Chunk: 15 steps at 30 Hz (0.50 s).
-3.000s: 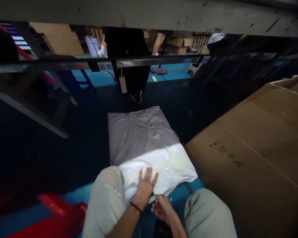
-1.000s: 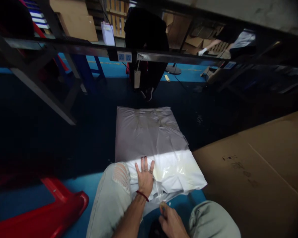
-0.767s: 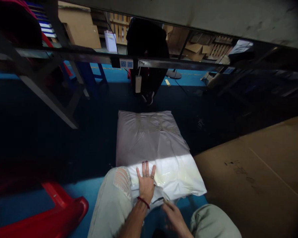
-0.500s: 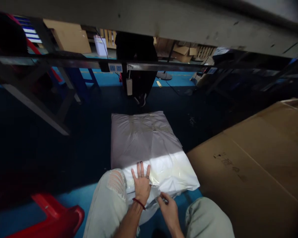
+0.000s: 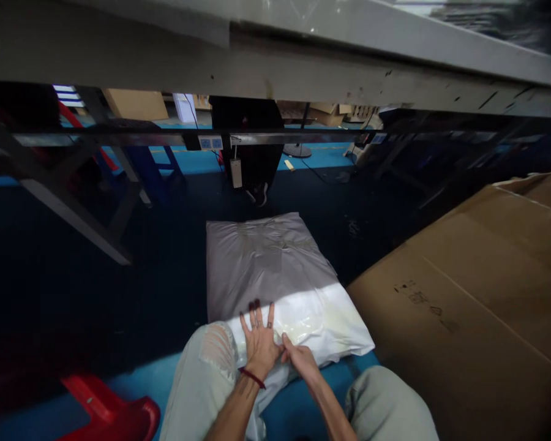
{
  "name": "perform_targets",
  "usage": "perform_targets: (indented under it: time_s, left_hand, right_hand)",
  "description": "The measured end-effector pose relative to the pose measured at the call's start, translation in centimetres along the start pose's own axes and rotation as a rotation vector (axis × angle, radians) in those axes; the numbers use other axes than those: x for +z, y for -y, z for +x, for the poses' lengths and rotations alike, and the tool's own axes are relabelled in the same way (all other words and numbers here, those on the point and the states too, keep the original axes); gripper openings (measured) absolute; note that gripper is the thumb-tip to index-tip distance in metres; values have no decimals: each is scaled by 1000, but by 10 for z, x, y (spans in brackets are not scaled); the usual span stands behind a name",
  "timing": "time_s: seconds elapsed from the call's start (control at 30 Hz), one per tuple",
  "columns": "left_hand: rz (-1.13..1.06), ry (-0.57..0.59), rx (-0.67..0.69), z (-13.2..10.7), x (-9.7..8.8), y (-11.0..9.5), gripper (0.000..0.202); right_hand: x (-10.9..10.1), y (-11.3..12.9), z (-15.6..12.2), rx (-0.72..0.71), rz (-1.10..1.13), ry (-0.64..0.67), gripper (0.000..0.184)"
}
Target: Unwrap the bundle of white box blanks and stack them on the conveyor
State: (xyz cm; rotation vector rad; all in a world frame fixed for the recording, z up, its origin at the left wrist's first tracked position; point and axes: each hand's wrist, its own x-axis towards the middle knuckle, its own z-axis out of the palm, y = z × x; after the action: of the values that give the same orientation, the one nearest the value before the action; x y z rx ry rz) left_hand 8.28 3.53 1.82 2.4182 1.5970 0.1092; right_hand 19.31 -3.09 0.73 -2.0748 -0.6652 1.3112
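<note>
A white plastic-wrapped package (image 5: 275, 275) lies on the blue floor under a table, its near end lit and its far end in shadow. My left hand (image 5: 258, 340) lies flat on the near end with the fingers spread and a red cord on the wrist. Beside it my right hand (image 5: 299, 358) presses on the near edge of the package, fingers together, touching the left hand. Whether it pinches the wrap is hidden. My knees in light torn trousers sit on either side.
A large flat cardboard box (image 5: 477, 288) lies close on the right. A red plastic stool (image 5: 110, 416) is at the lower left. The table edge (image 5: 275, 67) runs overhead, with metal frame legs (image 5: 73, 214) at left. Another person's dark legs (image 5: 252, 153) stand beyond.
My right hand has moved up from below the package onto its near edge, next to my left hand. The left hand stays flat. The view has tilted slightly upward.
</note>
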Motion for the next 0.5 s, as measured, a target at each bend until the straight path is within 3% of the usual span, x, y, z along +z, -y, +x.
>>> perform_targets:
  time_s: [0.13, 0.27, 0.4, 0.5]
  left_hand:
    - [26, 24, -57, 5, 4, -4, 87]
    - [45, 37, -84, 6, 7, -10, 88]
    - [48, 46, -121, 10, 6, -16, 98]
    - [56, 42, -80, 8, -1, -15, 103]
  right_hand:
    - [8, 7, -17, -160, -73, -74, 47]
    - [1, -8, -60, -298, -128, -129, 56]
    - [-18, -39, -103, -298, -218, -89, 52]
    - [-28, -51, -113, -253, -282, -60, 40]
